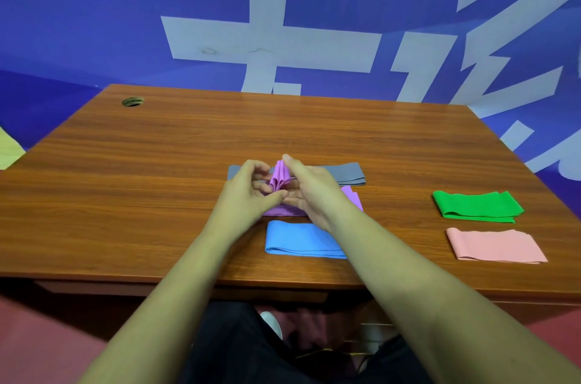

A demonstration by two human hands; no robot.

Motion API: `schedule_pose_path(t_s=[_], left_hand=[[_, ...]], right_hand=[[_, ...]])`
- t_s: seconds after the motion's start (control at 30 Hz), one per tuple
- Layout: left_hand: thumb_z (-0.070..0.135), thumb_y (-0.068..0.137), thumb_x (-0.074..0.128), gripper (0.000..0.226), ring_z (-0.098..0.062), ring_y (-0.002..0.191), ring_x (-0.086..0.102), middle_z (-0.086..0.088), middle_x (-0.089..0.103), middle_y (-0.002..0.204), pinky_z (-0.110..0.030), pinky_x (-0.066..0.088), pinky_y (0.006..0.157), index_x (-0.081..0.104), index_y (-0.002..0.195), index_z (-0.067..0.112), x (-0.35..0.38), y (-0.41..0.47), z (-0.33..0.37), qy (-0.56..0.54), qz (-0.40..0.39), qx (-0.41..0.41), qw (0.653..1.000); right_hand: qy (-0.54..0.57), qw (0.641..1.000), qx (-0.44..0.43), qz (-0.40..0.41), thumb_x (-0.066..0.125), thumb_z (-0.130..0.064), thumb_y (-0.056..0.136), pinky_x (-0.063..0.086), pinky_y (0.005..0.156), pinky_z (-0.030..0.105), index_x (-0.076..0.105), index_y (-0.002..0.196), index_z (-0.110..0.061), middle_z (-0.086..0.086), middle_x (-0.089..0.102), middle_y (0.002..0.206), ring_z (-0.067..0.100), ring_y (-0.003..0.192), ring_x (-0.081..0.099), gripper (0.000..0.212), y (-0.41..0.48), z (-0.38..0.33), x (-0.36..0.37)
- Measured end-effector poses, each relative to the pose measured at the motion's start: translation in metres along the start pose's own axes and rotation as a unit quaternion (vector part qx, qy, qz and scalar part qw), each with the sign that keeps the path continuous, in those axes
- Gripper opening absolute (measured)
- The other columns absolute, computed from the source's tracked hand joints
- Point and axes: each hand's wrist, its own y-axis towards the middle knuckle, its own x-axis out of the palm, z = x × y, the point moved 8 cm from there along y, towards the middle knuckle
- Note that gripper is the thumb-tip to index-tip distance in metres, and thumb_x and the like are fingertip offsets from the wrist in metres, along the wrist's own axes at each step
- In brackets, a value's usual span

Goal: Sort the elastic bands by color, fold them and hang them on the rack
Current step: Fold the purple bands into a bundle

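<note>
Both hands meet over the middle of the wooden table [125, 179] on a purple elastic band [278, 178]. My left hand [248, 192] pinches its gathered pleats between thumb and fingers. My right hand [309, 192] holds the same band from the right, index finger raised above the pleats; the band's flat end shows past that wrist. A grey band [349, 172] lies flat just behind the hands. A blue folded band [298, 239] lies in front of them, partly under my right forearm. At the right lie a green band [476, 206] and a pink band [495, 245]. No rack is in view.
A round cable hole [133, 101] sits at the table's far left corner. A blue wall with large white characters stands right behind the table. My dark trousers and a white shoe show below the near edge.
</note>
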Motion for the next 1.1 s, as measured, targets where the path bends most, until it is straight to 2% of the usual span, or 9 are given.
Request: schedule_pose_path(t_s=[0.1,0.23,0.3,0.37,0.47,0.53,0.7,0.83,1.1], left_hand=[[0.001,0.079,0.076,0.035,-0.012,0.074,0.059,-0.005,0.067,0.096,-0.032,0.050,0.071,0.056,0.098,0.023,0.001,-0.001,-0.004,-0.075,-0.012,0.004,0.997],[-0.010,0.080,0.070,0.036,-0.009,0.075,0.062,-0.008,0.069,0.095,-0.034,0.050,0.076,0.058,0.098,0.018,0.001,-0.002,-0.006,-0.123,-0.031,-0.007,0.992],[-0.006,0.078,0.075,0.039,-0.010,0.078,0.061,-0.002,0.071,0.100,-0.037,0.049,0.076,0.058,0.101,0.020,-0.001,-0.003,-0.009,-0.128,-0.044,0.000,0.991],[0.007,0.075,0.082,0.046,-0.008,0.085,0.058,0.010,0.067,0.109,-0.033,0.049,0.079,0.057,0.109,0.025,-0.008,-0.004,-0.012,-0.068,-0.035,0.023,0.997],[0.024,0.071,0.086,0.069,-0.002,0.116,0.052,0.019,0.055,0.127,-0.028,0.043,0.102,0.047,0.127,0.031,-0.009,-0.002,-0.017,0.041,-0.059,0.047,0.996],[0.025,0.073,0.086,0.077,-0.004,0.125,0.051,0.015,0.054,0.136,-0.034,0.039,0.110,0.042,0.136,0.033,0.000,0.000,-0.022,0.013,-0.112,0.030,0.993],[0.026,0.072,0.077,0.063,-0.020,0.114,0.062,0.005,0.064,0.124,-0.048,0.045,0.105,0.048,0.128,0.033,0.011,0.003,-0.029,-0.049,-0.138,0.003,0.989],[0.034,0.064,0.073,0.054,-0.011,0.095,0.058,0.000,0.059,0.108,-0.044,0.049,0.097,0.044,0.110,0.032,0.014,0.006,-0.040,-0.030,-0.124,-0.014,0.992],[0.032,0.065,0.065,0.057,-0.012,0.093,0.056,-0.003,0.053,0.105,-0.040,0.048,0.092,0.042,0.118,0.033,0.012,0.012,-0.047,-0.049,-0.112,-0.008,0.993]], right_hand=[[0.028,0.999,0.021,0.010,0.070,-0.026,0.089,0.058,0.088,0.041,0.066,0.107,0.002,0.023,0.071,0.105,0.031,0.095,0.071,0.033,0.003,0.006,-0.006],[-0.006,0.999,0.035,0.022,0.072,-0.008,0.085,0.061,0.078,0.036,0.065,0.107,0.006,0.018,0.071,0.099,0.023,0.089,0.070,0.027,0.005,0.011,-0.006],[-0.014,0.998,0.038,0.039,0.066,0.003,0.086,0.061,0.076,0.037,0.062,0.090,0.001,0.014,0.063,0.083,0.020,0.076,0.065,0.006,0.006,0.011,-0.008],[-0.021,0.998,0.030,0.043,0.063,0.006,0.085,0.062,0.074,0.038,0.058,0.081,-0.003,0.013,0.054,0.080,0.020,0.073,0.061,0.011,0.007,0.006,-0.009],[-0.009,0.999,0.020,0.027,0.064,0.006,0.084,0.062,0.071,0.038,0.061,0.083,-0.001,0.019,0.058,0.086,0.028,0.080,0.065,0.007,0.006,-0.004,-0.003],[0.009,1.000,0.016,0.011,0.064,0.006,0.084,0.062,0.068,0.036,0.064,0.087,0.003,0.021,0.062,0.087,0.029,0.081,0.067,0.005,0.005,-0.011,0.002],[0.032,0.999,0.014,-0.009,0.063,0.007,0.084,0.062,0.067,0.035,0.063,0.090,0.005,0.020,0.063,0.081,0.026,0.074,0.067,0.006,0.005,-0.021,0.006],[0.034,0.999,0.020,0.003,0.064,0.008,0.084,0.062,0.069,0.038,0.063,0.088,0.004,0.020,0.061,0.081,0.027,0.076,0.065,0.006,0.005,-0.022,-0.007],[0.004,0.999,0.039,0.032,0.067,0.008,0.082,0.060,0.068,0.036,0.063,0.078,0.000,0.013,0.061,0.072,0.019,0.070,0.065,0.010,0.006,-0.013,-0.036]])
